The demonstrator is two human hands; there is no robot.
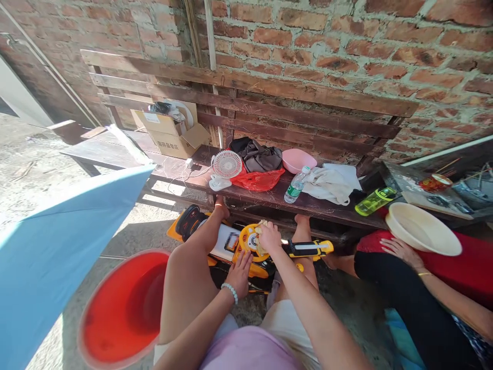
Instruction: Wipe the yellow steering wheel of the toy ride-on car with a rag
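A yellow, white and black toy vehicle (pixel 223 240) lies across between my legs, with a round black part at its left end. On its middle is a yellow round part (pixel 245 236) like a steering wheel. My right hand (pixel 270 239) is closed on a tan cloth (pixel 263 230), pressed against the right side of this round part. My left hand (pixel 239 272) rests with stretched fingers on its lower edge. A black and yellow bar (pixel 308 248) sticks out to the right, beyond my right hand.
A red tub (pixel 123 308) stands left, under a blue sheet (pixel 69 257). On the bench are a cardboard box (pixel 165 139), small fan (pixel 227 164), dark clothing (pixel 258 154), water bottle (pixel 296 186) and pink bowl (pixel 298 160). Right, another person's hand (pixel 402 253) is near a cream basin (pixel 423 228).
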